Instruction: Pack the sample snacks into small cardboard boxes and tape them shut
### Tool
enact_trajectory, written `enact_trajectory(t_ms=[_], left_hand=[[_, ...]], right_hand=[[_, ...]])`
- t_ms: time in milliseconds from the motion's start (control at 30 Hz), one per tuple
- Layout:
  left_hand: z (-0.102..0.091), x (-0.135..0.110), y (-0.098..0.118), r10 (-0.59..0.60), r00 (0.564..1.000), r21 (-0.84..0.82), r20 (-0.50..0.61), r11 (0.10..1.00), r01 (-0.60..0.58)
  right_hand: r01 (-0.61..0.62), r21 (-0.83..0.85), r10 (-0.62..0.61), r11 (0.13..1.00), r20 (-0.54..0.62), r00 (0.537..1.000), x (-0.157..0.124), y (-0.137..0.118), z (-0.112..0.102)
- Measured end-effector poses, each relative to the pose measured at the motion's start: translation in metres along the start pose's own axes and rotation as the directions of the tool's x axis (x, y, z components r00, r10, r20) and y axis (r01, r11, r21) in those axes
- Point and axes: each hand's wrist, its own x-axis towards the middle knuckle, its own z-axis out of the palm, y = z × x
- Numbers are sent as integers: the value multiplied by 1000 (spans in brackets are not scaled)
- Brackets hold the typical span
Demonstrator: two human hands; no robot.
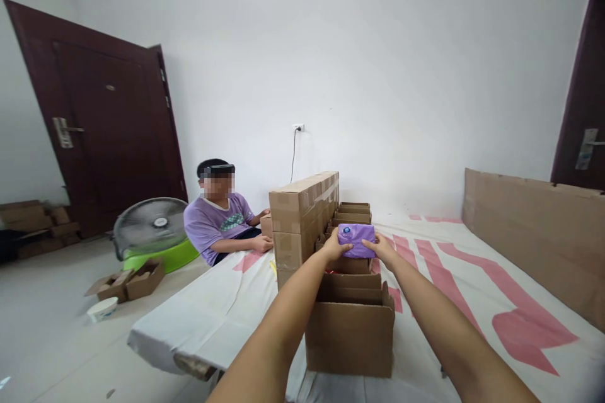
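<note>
A purple plastic-wrapped pack point(357, 240) with a small blue mark is held up in both hands. My left hand point(334, 247) grips its left end, thumb on the near face. At the right end, my right hand point(380, 248) closes on it the same way. Below and around the pack runs a row of open-topped cardboard boxes point(350, 334), leading away from me along the table. The pack is above the boxes; what lies inside most of them is hidden.
A wall of stacked closed cartons point(289, 227) stands left of the row. Beyond it a person in a purple shirt point(220, 227) holds a small carton point(266, 225). A fan point(154, 227) and a white bowl point(103, 309) are on the floor. A cardboard panel point(529, 233) edges the table's right.
</note>
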Motion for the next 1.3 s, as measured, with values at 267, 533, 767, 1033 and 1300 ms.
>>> enact_trajectory(t_ms=[267, 533, 767, 1033, 1300], left_hand=[[6, 6, -29, -96, 994, 176, -44, 979, 102], [11, 5, -30, -137, 991, 277, -6, 952, 133], [11, -3, -29, -172, 985, 354, 17, 922, 155], [13, -9, -23, -193, 981, 428, 17, 888, 167], [12, -18, -17, -144, 990, 501, 3, 856, 124]], right_hand=[[37, -97, -40, 995, -29, 999, 9, 21, -9], [11, -199, -14, 980, -14, 1000, 14, 38, -16], [1, -247, -7, 969, -21, 1000, 15, 53, -14], [28, -242, -37, 970, -35, 999, 9, 62, -14], [55, -165, -72, 985, -95, 993, -3, 56, -11]])
